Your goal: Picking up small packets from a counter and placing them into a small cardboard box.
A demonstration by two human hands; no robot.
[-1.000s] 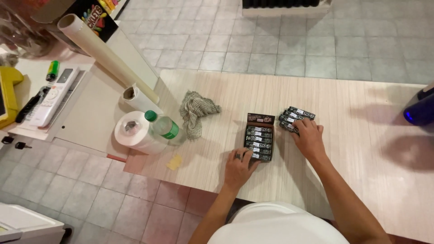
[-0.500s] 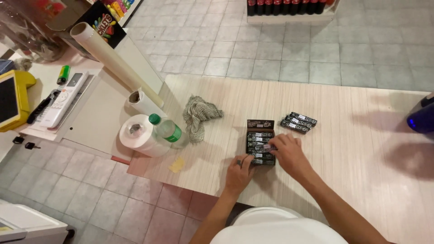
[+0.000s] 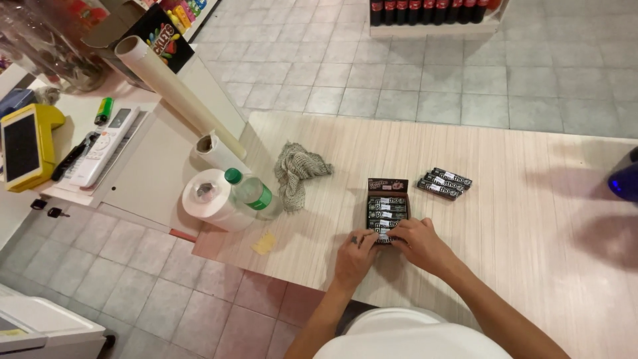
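Note:
A small dark display box (image 3: pixel 387 203) of black candy rolls lies on the pale wooden counter (image 3: pixel 518 219). My left hand (image 3: pixel 354 257) and my right hand (image 3: pixel 419 244) meet at the box's near end, fingers pressing on a black roll there. Which hand grips the roll I cannot tell for sure; both touch it. A loose pile of black candy rolls (image 3: pixel 444 182) lies to the right of the box, apart from my hands.
A grey rag (image 3: pixel 296 171), a green-capped plastic bottle (image 3: pixel 249 192), a toilet paper roll (image 3: pixel 207 199) and a long paper tube (image 3: pixel 173 90) lie left of the box. A yellow card terminal (image 3: pixel 25 146), a remote and a lighter sit far left. A blue object (image 3: pixel 625 178) sits at the right edge.
My right hand has left the loose pile of rolls and come to the near end of the box beside my left hand. The camera view has shifted slightly.

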